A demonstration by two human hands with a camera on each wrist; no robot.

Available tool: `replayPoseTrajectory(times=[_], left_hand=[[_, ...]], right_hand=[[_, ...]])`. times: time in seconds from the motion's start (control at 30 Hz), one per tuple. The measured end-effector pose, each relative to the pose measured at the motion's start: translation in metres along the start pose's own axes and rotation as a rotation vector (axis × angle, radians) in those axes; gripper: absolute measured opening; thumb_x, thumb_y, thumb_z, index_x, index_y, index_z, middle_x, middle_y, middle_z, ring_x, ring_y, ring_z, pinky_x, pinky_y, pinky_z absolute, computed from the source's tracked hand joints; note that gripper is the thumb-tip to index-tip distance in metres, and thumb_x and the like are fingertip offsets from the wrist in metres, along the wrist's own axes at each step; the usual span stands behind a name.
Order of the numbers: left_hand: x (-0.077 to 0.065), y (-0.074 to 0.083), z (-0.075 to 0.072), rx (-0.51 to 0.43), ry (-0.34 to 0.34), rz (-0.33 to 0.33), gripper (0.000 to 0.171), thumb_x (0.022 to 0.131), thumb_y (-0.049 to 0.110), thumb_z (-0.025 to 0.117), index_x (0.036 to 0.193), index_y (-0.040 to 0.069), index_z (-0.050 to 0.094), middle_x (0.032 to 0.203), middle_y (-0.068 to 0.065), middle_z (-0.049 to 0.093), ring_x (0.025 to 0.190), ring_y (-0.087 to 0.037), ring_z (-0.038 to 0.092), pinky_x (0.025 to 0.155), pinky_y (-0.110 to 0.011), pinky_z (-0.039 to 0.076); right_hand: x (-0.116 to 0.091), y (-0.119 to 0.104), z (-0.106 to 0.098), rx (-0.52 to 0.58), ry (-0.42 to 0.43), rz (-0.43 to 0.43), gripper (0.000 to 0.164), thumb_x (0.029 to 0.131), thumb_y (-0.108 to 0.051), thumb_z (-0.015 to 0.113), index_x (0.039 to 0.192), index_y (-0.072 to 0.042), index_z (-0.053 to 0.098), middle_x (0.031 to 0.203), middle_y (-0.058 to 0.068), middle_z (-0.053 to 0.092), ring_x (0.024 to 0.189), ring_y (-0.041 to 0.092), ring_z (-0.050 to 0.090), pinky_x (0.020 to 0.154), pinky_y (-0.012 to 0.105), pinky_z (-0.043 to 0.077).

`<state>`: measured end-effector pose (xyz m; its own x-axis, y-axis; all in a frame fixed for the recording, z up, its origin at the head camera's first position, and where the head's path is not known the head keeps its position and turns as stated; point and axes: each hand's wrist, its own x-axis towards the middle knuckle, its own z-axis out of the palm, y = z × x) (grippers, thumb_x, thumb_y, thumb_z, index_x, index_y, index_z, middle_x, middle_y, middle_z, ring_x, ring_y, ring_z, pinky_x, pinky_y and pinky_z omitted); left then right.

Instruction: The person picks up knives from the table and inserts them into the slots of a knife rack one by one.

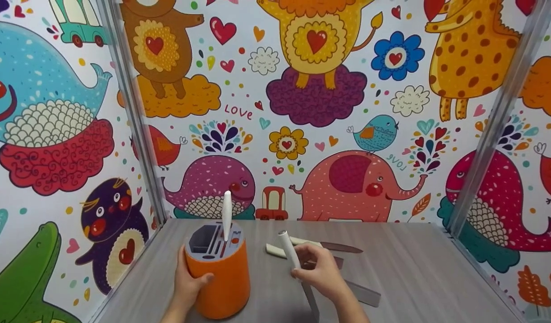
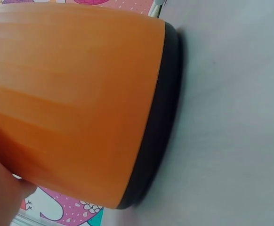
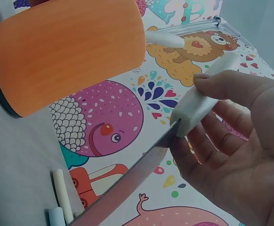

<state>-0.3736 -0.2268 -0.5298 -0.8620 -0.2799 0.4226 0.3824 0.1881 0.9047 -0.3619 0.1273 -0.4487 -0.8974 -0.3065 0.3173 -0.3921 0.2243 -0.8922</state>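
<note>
An orange knife block (image 1: 226,287) with a grey slotted top stands upright on the table. My left hand (image 1: 187,285) grips its left side, thumb across the front; the other fingers are mostly hidden behind it. One knife with a white handle (image 1: 227,213) is upright in a slot. To the right of the block, my right hand (image 1: 318,269) holds another knife (image 3: 200,106) by its white handle, between thumb and fingers. That handle points up and the blade (image 3: 132,183) slants down, clear of the block.
Behind my right hand several knives lie on the grey table (image 1: 414,269): a brown-looking blade (image 1: 344,247), a pale handle (image 1: 275,250) and a broad blade (image 1: 366,294). Walls with cartoon animals (image 1: 347,188) close in the back and both sides.
</note>
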Motion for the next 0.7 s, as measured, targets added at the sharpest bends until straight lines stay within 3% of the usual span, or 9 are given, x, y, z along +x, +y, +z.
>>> replayPoseTrajectory(times=[0.23,0.5,0.6,0.7], left_hand=[[-0.005,-0.001,0.001,0.015,-0.001,-0.023,0.093,0.077,0.009,0.083,0.151,0.021,0.028,0.143,-0.002,0.052,0.115,-0.003,0.055,0.095,-0.008,0.043],[-0.017,0.001,0.002,0.051,0.045,-0.008,0.095,0.079,0.012,0.082,0.154,0.02,0.024,0.15,-0.005,0.046,0.119,0.0,0.049,0.098,-0.004,0.037],[-0.018,0.005,0.005,0.064,0.123,0.089,0.091,0.082,0.02,0.079,0.155,0.017,0.025,0.154,-0.009,0.041,0.125,0.001,0.044,0.102,-0.002,0.032],[-0.017,0.013,0.01,0.101,0.227,0.252,0.082,0.085,0.025,0.074,0.153,0.012,0.031,0.154,-0.014,0.041,0.131,-0.006,0.042,0.108,-0.004,0.028]], right_hand=[[-0.003,0.003,-0.001,0.055,0.071,0.012,0.041,0.078,-0.014,0.082,0.115,-0.007,0.065,0.105,0.013,0.069,0.095,0.023,0.068,0.083,0.032,0.059],[-0.007,0.002,0.004,0.106,0.086,0.025,0.041,0.079,-0.01,0.081,0.117,-0.005,0.064,0.106,0.013,0.069,0.095,0.023,0.067,0.083,0.029,0.058],[-0.006,0.0,0.007,0.103,0.096,0.011,0.042,0.079,-0.013,0.082,0.116,-0.005,0.065,0.105,0.014,0.069,0.094,0.023,0.067,0.082,0.029,0.058],[-0.004,-0.002,0.01,0.1,0.112,-0.011,0.042,0.079,-0.016,0.083,0.116,-0.007,0.065,0.107,0.014,0.066,0.095,0.024,0.067,0.083,0.03,0.059]])
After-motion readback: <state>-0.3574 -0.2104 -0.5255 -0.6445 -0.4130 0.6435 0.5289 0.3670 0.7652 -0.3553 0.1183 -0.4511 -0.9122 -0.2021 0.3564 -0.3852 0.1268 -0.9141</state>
